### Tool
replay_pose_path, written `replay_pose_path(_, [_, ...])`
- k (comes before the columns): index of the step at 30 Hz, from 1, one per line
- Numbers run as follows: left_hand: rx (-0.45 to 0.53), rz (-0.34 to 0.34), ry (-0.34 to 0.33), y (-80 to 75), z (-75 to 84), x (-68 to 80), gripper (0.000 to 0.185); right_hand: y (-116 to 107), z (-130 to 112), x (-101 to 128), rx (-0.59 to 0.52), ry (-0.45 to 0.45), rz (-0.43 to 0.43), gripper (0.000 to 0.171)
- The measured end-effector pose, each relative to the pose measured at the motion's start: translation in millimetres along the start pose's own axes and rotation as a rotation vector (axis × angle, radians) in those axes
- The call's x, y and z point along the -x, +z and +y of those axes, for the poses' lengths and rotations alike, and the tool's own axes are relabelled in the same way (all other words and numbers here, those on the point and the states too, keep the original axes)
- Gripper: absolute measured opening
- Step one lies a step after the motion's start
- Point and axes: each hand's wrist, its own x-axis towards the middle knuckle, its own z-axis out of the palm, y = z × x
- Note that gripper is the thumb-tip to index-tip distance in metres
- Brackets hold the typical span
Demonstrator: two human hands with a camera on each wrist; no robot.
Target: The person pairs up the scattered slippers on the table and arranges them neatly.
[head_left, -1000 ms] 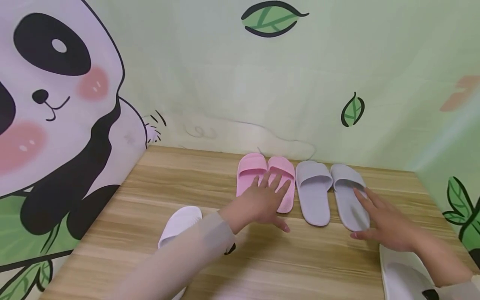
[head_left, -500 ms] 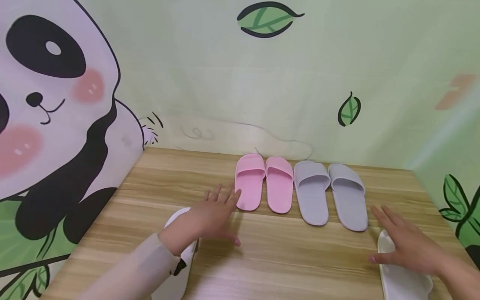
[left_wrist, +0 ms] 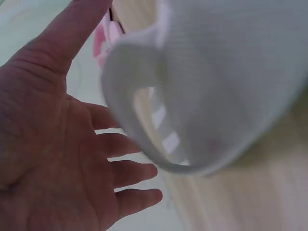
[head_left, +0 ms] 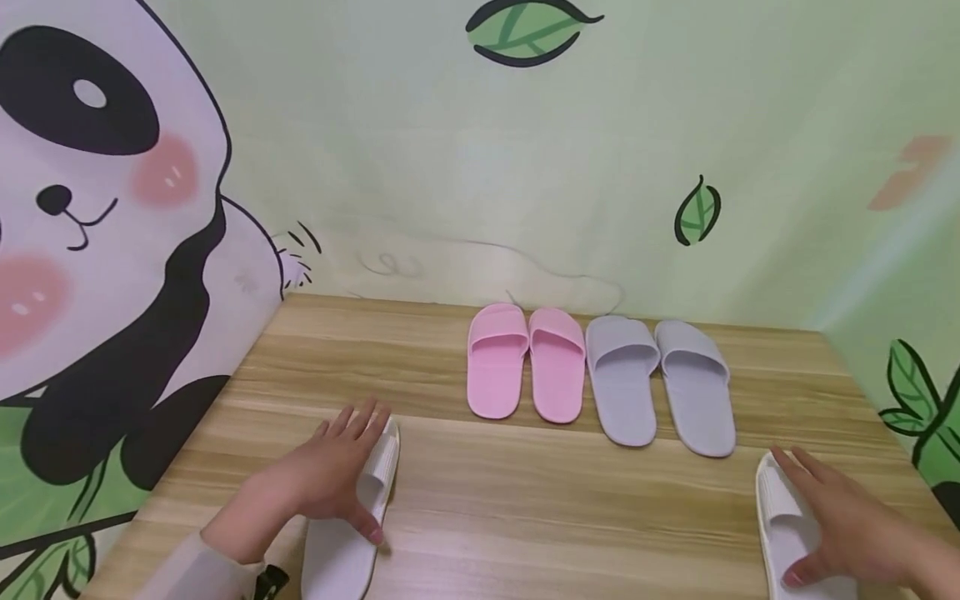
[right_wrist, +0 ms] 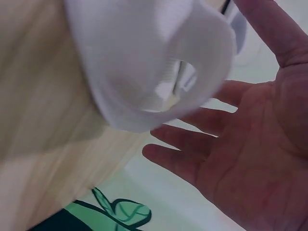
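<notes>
In the head view my left hand [head_left: 322,479] is over a white slipper [head_left: 337,562] at the front left, its fingers spread and straight. The left wrist view shows that slipper's strap [left_wrist: 211,86] close to the palm, with the fingers reaching past its edge. On the far right, my right hand [head_left: 855,525] hovers by another white slipper [head_left: 778,492] and covers part of it. Its fingers also stay extended around the strap [right_wrist: 130,62] in the right wrist view. I cannot tell whether either hand touches its slipper.
A pair of pink slippers [head_left: 498,379] and a pair of grey slippers [head_left: 626,408] stand side by side at the back of the wooden surface [head_left: 525,500]. Behind rises a pale green wall [head_left: 420,150] with a panda picture [head_left: 112,275] on the left.
My left hand has moved left and toward me, from above the pink slippers to the left white slipper. My right hand has moved right and nearer, from the grey slipper to the right white one.
</notes>
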Motion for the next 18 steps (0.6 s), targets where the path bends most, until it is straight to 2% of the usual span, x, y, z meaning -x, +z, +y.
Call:
replay_pose_path(3, [0.044,-0.013,-0.016,6.5,-7.1,5.4,0.158,7.5,4.7,-0.6,0.004,-0.016,-0.005,0.149])
replay_pose_path(5, [0.065,-0.015,-0.028,11.2,-9.4,3.8,0.159,12.2,8.9,-0.6,0.017,-0.016,0.002,0.148])
replay_pose_path(12, [0.051,0.031,-0.051,21.1,-12.8,-2.1,0.158,20.0,15.6,-7.1,0.040,0.003,0.021,0.142])
replay_pose_path(18, [0.051,0.071,-0.047,24.8,-15.4,0.4,0.155,18.8,8.4,-13.1,0.006,0.081,-0.053,0.148])
